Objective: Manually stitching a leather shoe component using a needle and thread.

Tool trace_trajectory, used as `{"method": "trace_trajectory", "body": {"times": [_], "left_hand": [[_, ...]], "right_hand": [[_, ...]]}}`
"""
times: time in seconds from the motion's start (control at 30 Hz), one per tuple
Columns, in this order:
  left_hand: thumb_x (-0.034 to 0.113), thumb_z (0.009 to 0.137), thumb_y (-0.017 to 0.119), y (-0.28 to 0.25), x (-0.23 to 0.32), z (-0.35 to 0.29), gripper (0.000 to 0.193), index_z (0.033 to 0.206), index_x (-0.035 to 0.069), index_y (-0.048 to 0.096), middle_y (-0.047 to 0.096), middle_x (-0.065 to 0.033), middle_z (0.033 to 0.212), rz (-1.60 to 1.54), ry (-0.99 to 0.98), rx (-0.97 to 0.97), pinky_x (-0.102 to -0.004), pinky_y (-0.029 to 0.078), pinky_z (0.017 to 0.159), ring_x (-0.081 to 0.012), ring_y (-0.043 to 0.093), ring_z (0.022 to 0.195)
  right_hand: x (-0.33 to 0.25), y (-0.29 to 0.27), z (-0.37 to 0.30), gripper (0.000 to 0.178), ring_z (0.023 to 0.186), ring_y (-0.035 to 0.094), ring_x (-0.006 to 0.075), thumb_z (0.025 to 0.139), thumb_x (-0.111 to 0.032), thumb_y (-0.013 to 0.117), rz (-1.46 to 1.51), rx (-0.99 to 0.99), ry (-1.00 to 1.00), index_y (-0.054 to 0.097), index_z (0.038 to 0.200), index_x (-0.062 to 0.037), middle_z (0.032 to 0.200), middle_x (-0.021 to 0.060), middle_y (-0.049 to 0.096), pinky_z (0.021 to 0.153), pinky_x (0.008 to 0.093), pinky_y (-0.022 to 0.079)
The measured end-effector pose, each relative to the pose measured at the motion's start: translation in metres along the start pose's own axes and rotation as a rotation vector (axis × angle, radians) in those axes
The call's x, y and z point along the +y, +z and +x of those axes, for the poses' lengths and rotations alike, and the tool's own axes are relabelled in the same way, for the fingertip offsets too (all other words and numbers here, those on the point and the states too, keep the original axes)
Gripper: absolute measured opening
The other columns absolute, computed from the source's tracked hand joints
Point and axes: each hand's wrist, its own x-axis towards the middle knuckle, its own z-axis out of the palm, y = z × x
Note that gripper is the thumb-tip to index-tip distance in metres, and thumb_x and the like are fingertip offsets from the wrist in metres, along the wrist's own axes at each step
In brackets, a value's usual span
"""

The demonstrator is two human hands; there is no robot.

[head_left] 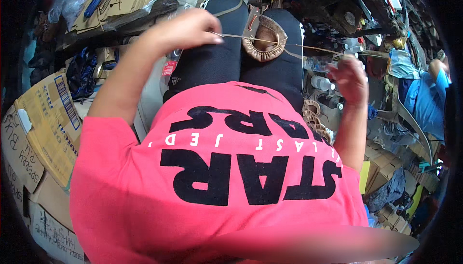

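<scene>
A brown leather sandal piece (264, 42) with a stitched rim lies between my knees on my black trousers (217, 56). A thin tan thread (241, 37) runs through it, pulled tight to both sides. My left hand (185, 27) is raised at the upper left and pinches one end of the thread. Out to the right of the sandal, my right hand (351, 77) grips the other end (318, 48). My pink shirt (217, 177) fills the lower picture.
Cardboard boxes (43, 119) stack at the left. Plastic bottles (322, 81) and woven brown pieces (316, 117) lie to the right of my legs. A cluttered bench with tools (366, 8) is at the upper right. A person in blue (427, 100) sits at the far right.
</scene>
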Motion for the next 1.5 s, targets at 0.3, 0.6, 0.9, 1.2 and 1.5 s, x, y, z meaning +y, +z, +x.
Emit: {"method": "trace_trajectory", "body": {"times": [0.3,0.6,0.9,1.2,1.5], "left_hand": [[0.026,0.093,0.049,-0.013,0.044,0.016,0.034,0.064,0.009,0.048,0.053,-0.0012,0.077,-1.39,0.003,0.481,-0.0287,0.041,0.074,-0.0104,0.048,0.067],[0.031,0.097,0.041,-0.006,-0.054,0.025,0.045,0.056,0.015,0.03,0.024,0.0031,0.051,-1.816,0.179,0.036,-0.0334,0.042,0.077,-0.0116,0.027,0.05],[0.032,0.094,0.048,-0.031,-0.144,-0.008,0.033,0.095,0.004,0.066,0.064,-0.0113,0.104,-0.411,-0.194,0.585,-0.0349,0.045,0.087,-0.023,0.06,0.097],[0.016,0.062,0.075,0.031,0.028,0.066,0.036,0.097,0.015,0.067,0.056,-0.0083,0.097,0.381,0.38,-0.12,-0.0407,0.048,0.077,-0.0296,0.059,0.091],[0.019,0.072,0.065,0.051,0.013,0.052,0.028,0.098,0.016,0.056,0.056,-0.0054,0.094,0.57,0.482,0.004,-0.038,0.043,0.072,-0.0245,0.06,0.086]], "right_hand": [[-0.029,-0.069,-0.043,0.033,0.1,0.054,0.0126,0.09,-0.024,0.056,-0.746,0.144,0.044,0.059,0.118,-0.0063,0.113,0.0029,0.061,0.093,0.0295,0.039],[0.021,-0.076,-0.066,0.036,0.057,0.053,0.0289,0.089,-0.034,0.054,-1.753,0.044,-0.253,0.059,0.07,-0.0039,0.058,0.0133,0.053,0.058,0.0334,0.036],[-0.003,-0.098,-0.054,0.05,0.096,0.053,0.0144,0.092,-0.037,0.051,-0.612,0.553,0.08,0.044,0.133,-0.01,0.114,0.006,0.054,0.085,0.0274,0.039],[-0.013,0.106,0.068,0.036,0.085,0.058,0.0161,0.08,-0.018,0.068,-1.401,-0.437,-0.232,0.061,0.114,-0.01,0.093,0.0092,0.06,0.076,0.0281,0.046],[0.016,0.125,0.081,0.031,0.061,0.051,0.008,0.084,-0.026,0.066,-1.356,-0.442,0.023,0.061,0.103,-0.0025,0.07,0.0016,0.058,0.055,0.025,0.042]]}}
